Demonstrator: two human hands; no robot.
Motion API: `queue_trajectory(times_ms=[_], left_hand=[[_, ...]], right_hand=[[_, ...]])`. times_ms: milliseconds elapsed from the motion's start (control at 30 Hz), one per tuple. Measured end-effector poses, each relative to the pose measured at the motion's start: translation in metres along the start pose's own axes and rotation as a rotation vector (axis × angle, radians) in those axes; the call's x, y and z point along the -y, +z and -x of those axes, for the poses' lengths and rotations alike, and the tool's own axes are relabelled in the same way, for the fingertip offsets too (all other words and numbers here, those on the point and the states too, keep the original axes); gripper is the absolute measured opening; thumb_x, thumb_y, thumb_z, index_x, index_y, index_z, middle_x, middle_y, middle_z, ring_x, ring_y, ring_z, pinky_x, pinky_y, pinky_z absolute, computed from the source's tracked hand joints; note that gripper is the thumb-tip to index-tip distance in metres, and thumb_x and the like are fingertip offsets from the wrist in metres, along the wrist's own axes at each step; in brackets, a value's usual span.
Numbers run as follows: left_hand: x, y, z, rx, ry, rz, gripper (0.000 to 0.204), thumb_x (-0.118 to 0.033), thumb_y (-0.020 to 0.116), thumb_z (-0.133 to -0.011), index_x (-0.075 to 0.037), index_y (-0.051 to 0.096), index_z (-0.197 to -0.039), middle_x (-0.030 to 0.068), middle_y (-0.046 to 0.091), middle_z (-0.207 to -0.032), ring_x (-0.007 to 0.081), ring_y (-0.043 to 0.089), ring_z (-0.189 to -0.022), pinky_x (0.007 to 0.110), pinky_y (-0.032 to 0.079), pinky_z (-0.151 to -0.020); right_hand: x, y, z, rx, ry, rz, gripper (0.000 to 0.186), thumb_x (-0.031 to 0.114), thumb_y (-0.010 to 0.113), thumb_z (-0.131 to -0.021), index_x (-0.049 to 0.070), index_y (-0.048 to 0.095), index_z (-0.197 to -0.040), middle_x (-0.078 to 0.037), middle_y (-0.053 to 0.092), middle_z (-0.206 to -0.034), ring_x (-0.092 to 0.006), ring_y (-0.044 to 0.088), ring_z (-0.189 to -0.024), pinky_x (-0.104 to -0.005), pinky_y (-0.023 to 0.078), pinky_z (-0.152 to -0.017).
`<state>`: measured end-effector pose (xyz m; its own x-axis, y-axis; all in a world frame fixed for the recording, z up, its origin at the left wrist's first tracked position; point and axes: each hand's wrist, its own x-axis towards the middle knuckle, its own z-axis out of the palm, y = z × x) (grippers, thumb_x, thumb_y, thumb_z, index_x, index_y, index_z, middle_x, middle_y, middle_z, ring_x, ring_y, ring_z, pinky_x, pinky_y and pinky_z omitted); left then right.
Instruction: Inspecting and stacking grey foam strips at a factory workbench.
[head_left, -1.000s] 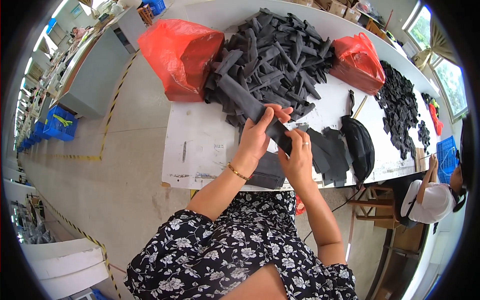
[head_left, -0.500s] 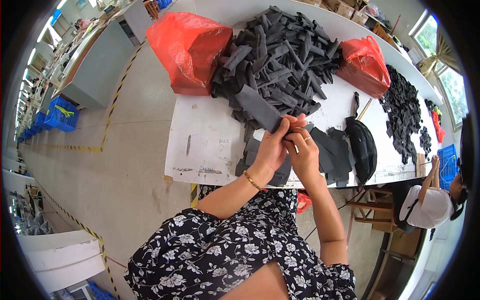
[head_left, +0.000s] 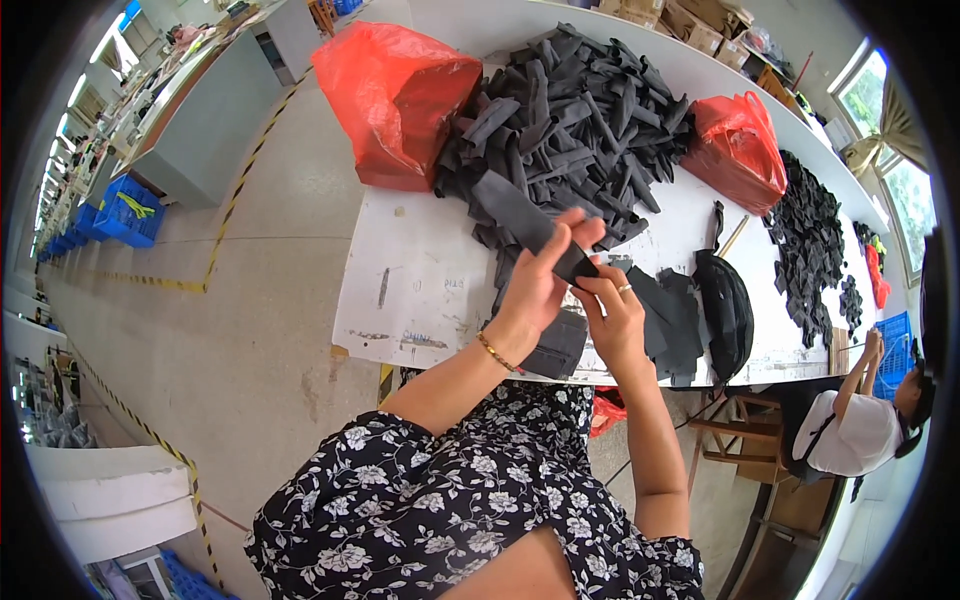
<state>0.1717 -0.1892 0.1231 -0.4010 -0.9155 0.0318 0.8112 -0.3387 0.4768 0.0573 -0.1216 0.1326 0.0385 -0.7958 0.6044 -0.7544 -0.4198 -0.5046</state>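
I see the left hand (head_left: 537,290) and right hand (head_left: 616,328) grasping one long dark-grey fabric strip (head_left: 514,211) above the white flat-topped bench (head_left: 425,255), toward its near edge. Since the earlier frame, the hands have parted slightly.

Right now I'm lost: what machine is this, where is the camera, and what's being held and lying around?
There's no machine, just a person's bare hands seen from above by a wide camera worn on the head, which bends straight edges. The left hand and right hand hold one dark strip, the right pinching its near end. On the white table lie a heap of similar strips, flat dark pieces, a black pouch and, farther right, a pile of small dark pieces. One red bag stands left of the heap, a second red bag right of it.
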Motion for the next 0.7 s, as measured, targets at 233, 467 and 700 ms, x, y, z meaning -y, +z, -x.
queue_trajectory(times_ms=[233, 467, 700], left_hand=[[-0.005, 0.005, -0.01, -0.061, 0.136, 0.111, 0.035, -0.028, 0.056, -0.097, 0.002, 0.056, -0.114, 0.0133, 0.067, -0.1, 0.0271, 0.065, -0.097, 0.04, 0.051, -0.095], [0.003, 0.012, -0.003, -0.113, 0.174, 0.12, 0.032, -0.028, 0.054, -0.098, 0.002, 0.058, -0.11, 0.0123, 0.067, -0.098, 0.0254, 0.066, -0.095, 0.039, 0.053, -0.094], [0.007, 0.007, -0.001, -0.11, 0.158, 0.103, 0.032, -0.028, 0.054, -0.098, 0.002, 0.058, -0.109, 0.0122, 0.067, -0.099, 0.0254, 0.066, -0.095, 0.038, 0.053, -0.092]], right_hand=[[-0.005, -0.004, 0.0, -0.047, -0.022, -0.082, 0.012, -0.003, 0.071, -0.079, 0.001, 0.062, -0.087, -0.014, 0.064, -0.093, -0.0296, 0.065, -0.075, -0.0356, 0.053, -0.062], [-0.004, -0.004, -0.003, -0.042, 0.037, -0.138, 0.011, -0.005, 0.069, -0.079, 0.0, 0.062, -0.084, -0.012, 0.065, -0.091, -0.024, 0.064, -0.069, -0.0309, 0.052, -0.059], [-0.01, -0.002, -0.003, -0.039, 0.047, -0.142, 0.011, -0.004, 0.07, -0.079, 0.0, 0.063, -0.085, -0.013, 0.066, -0.093, -0.0245, 0.065, -0.071, -0.0304, 0.052, -0.061]])
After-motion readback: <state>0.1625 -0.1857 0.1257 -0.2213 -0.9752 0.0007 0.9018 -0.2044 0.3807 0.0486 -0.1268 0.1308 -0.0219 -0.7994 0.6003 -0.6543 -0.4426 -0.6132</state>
